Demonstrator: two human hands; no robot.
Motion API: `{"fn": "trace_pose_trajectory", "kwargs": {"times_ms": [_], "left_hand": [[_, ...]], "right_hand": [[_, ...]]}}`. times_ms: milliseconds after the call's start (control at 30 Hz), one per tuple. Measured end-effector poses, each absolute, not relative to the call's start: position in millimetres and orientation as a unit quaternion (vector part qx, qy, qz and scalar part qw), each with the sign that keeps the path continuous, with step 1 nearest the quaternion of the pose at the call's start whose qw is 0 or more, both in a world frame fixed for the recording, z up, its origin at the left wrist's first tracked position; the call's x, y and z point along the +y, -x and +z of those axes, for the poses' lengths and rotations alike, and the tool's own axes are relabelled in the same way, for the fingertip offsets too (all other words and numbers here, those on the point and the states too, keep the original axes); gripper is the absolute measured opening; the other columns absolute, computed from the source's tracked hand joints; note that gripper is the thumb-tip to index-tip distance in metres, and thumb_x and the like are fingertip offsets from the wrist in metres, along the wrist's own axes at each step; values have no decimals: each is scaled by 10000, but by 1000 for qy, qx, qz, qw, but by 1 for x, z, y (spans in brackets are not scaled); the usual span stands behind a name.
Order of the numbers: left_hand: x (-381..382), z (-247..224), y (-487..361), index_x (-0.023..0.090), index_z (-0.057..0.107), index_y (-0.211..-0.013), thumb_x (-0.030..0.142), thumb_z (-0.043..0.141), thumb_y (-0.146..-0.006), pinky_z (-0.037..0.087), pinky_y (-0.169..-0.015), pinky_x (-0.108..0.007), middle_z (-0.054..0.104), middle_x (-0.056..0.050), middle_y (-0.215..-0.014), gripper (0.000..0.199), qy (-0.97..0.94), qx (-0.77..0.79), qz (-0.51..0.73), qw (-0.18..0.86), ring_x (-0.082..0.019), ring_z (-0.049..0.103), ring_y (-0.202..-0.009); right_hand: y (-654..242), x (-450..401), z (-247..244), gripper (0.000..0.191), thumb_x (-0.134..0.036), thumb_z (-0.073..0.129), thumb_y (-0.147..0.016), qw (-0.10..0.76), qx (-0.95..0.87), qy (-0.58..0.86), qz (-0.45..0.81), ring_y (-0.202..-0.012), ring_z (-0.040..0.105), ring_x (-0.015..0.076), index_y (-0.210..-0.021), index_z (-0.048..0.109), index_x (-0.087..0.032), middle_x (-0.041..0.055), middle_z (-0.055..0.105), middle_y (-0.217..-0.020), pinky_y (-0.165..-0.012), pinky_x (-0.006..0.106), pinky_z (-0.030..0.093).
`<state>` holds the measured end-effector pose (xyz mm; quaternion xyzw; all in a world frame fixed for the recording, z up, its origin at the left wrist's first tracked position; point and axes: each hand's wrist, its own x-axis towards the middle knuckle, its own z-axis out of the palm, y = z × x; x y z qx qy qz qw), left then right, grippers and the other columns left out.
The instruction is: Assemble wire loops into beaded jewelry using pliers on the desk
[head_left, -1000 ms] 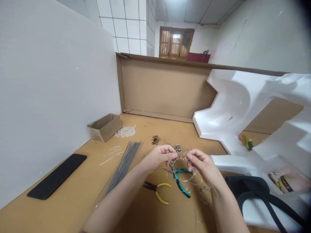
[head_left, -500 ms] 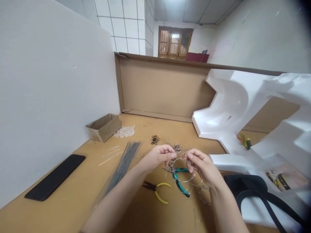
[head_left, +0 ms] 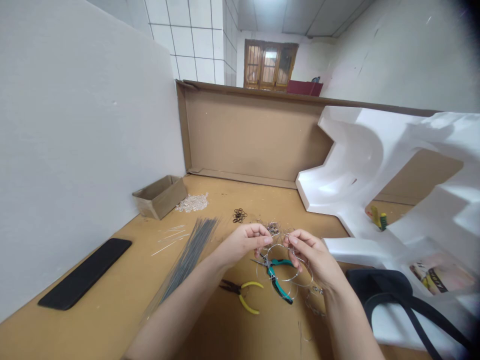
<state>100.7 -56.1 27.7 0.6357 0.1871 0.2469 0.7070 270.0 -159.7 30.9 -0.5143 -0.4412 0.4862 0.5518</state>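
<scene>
The left forearm (head_left: 191,295) and right forearm (head_left: 347,302) are bared down to the wrists, where both are narrowed. The left hand (head_left: 249,242) and right hand (head_left: 309,250) are likewise left bare, with slim fingers (head_left: 258,230). Smooth, rounded outlines are seen on both forearms, and a thumbnail (head_left: 294,240) is shown on the right.

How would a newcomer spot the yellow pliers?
Over the brown tabletop, find the left forearm; look just right of it, below the left hand. The yellow pliers lie there, jaws toward that forearm; their handles are yellow, unlike the neighbouring teal pliers.
</scene>
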Motion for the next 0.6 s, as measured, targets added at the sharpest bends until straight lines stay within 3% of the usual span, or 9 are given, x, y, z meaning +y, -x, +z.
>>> {"fn": "trace_pose_trajectory", "kwargs": {"times_ms": [600], "left_hand": [[-57, 28, -100, 129, 578, -736, 386, 692, -677, 356, -512, -195, 500, 51, -519, 288, -631, 191, 249, 709, -57, 436, -477]], "right_hand": [[-270, -160, 30, 245, -420, 605, -790, 553, -441, 514, 486, -445, 467, 68, -783, 580, -177, -31, 528, -585, -379, 175, 341]]}}
